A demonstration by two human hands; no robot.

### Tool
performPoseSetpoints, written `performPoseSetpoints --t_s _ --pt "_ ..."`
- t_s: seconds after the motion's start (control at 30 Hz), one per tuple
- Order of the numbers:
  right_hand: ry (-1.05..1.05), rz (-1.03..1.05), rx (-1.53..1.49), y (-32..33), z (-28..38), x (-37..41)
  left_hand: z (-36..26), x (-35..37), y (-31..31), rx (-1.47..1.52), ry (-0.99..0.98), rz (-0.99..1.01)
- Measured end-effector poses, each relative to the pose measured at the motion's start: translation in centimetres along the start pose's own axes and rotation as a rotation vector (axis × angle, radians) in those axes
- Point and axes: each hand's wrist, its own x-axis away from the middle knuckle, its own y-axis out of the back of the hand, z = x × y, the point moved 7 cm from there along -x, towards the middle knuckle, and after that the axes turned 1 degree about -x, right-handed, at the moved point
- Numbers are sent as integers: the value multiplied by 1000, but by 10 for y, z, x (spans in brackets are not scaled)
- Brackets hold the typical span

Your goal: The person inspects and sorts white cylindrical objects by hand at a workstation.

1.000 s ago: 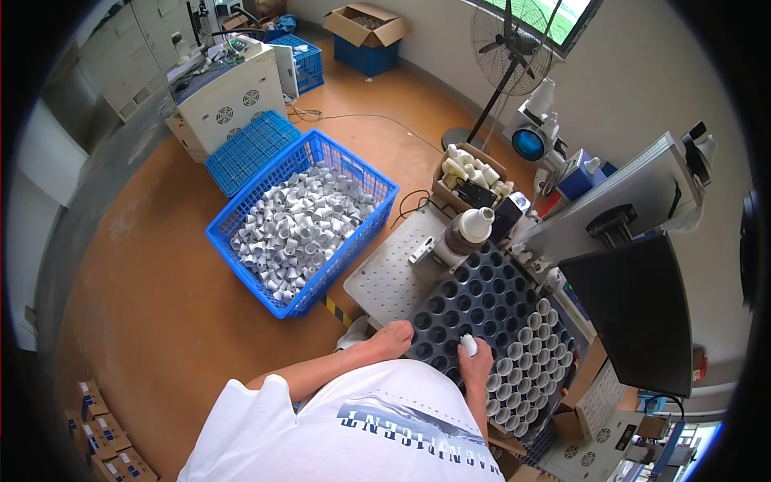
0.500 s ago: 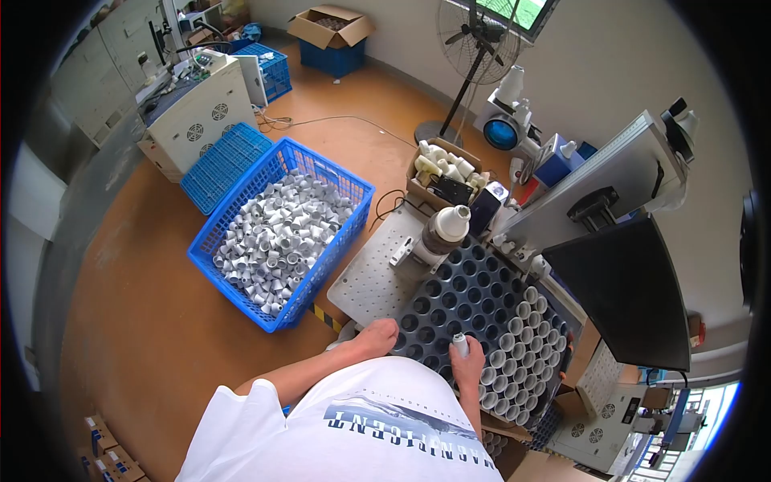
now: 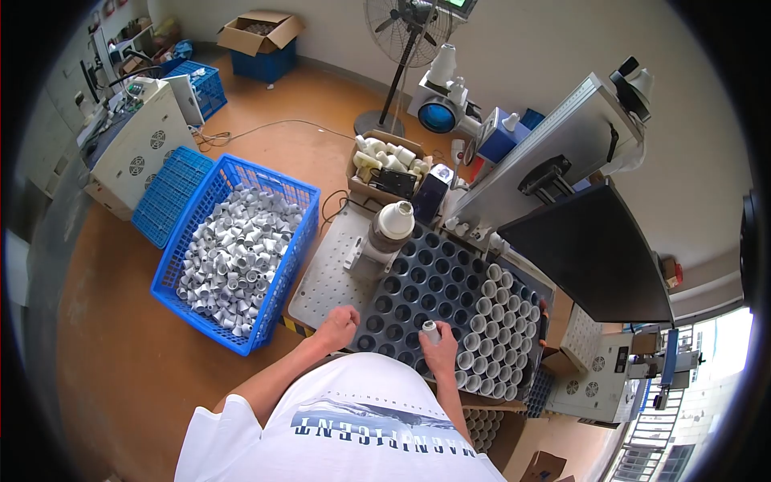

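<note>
My right hand is closed around a small white tapered plastic cup, held upright with its narrow end up over the near part of the black tray. My left hand has its fingers curled together near the tray's left corner; whatever may be in them is hidden. Round holes cover the tray, and white cups stand in rows on its right side. A grey-and-white machine with a round white top stands at the tray's far left edge, on a perforated metal plate.
A blue crate full of loose white cups stands on the floor to the left. A dark monitor leans over the right side. Behind the tray are a carton of white parts and a standing fan.
The whole view has shifted, with the surroundings now further left. My left hand has lifted slightly from the tray corner; the right hand still grips the white cup.
</note>
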Motion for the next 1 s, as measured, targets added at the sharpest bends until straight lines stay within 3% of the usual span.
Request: performPoseSetpoints --t_s 0.17,0.37,0.5,0.6,0.63,0.73,0.77,0.83,0.93,1.0 --pt "34 -4 25 1 3 1 -9 -18 19 126 -23 -73" --pt "77 -88 110 13 7 -11 -69 -65 93 155 -241 -455" --pt "-86 -15 -349 23 23 -45 -148 -105 124 242 -435 -557" --pt "10 -12 -606 32 87 -75 -183 -137 104 188 -595 -548" --pt "74 -4 -675 30 110 -86 -187 -151 91 163 -480 -344" --pt "240 50 -823 8 172 -110 -194 -149 106 410 -529 -310" --pt "295 58 -798 -3 188 -116 -201 -132 132 410 -633 -427" --pt "343 86 -673 -25 203 -125 -183 -105 179 350 -547 -591" --pt "351 56 -490 -51 194 -135 -84 -84 247 311 -420 -803" --pt "433 -32 -390 -50 199 -134 -11 -60 284 6 -290 -973"
